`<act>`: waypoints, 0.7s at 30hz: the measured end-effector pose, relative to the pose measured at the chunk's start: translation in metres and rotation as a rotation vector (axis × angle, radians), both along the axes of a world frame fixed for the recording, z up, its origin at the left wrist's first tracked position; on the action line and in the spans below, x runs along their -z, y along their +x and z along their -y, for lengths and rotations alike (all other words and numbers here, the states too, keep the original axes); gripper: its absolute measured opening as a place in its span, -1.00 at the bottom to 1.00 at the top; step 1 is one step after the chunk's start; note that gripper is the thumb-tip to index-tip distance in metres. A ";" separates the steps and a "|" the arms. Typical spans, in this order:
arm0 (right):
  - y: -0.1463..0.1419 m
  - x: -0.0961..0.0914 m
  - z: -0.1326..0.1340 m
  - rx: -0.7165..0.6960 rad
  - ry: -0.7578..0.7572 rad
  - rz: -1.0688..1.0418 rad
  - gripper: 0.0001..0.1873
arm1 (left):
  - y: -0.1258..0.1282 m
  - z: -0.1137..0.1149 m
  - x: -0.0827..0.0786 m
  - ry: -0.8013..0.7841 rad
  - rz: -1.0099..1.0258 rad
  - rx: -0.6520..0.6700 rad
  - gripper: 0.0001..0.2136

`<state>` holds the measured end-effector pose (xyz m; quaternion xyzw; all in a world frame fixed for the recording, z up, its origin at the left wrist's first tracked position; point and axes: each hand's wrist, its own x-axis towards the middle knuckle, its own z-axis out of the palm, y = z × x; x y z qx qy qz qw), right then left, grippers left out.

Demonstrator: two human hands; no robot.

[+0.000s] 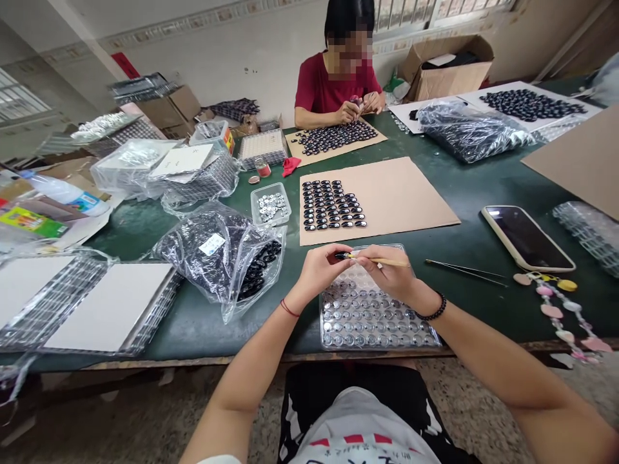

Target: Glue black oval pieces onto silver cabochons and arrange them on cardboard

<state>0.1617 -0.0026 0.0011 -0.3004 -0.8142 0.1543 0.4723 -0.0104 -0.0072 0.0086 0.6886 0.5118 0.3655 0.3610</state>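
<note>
Over the clear tray (338, 341) of round silvery pieces, both my hands meet. My left hand (323, 265) pinches a small black oval piece (342, 256) between thumb and fingers. A thin wooden stick (387, 261), perhaps a small brush, is gripped in my right hand (387, 274), its yellowish tip against the black piece. Just beyond lies a cardboard sheet (406, 193) with rows of black oval pieces (329, 205) on its left part. Left of my hands, a plastic bag (198, 251) spills more black pieces (258, 267).
A small tub of silver discs (271, 205) stands behind the bag. To my right lie tweezers (467, 272) and a phone (527, 237) with a beaded strap (554, 312). Across the table a person in red (314, 87) handles similar pieces. Stacked trays (111, 303) sit at the left.
</note>
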 end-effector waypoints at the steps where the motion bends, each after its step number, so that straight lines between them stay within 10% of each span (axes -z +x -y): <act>1: 0.000 0.001 0.000 0.009 0.003 0.012 -0.84 | 0.000 0.000 0.000 -0.002 0.000 0.000 -0.71; 17: 0.001 0.003 0.000 -0.067 -0.029 0.008 -0.85 | 0.001 0.000 0.006 -0.032 0.043 -0.045 -0.76; 21: -0.002 0.002 -0.003 -0.080 -0.254 -0.077 -0.76 | 0.002 0.001 0.006 -0.110 0.077 -0.018 -0.75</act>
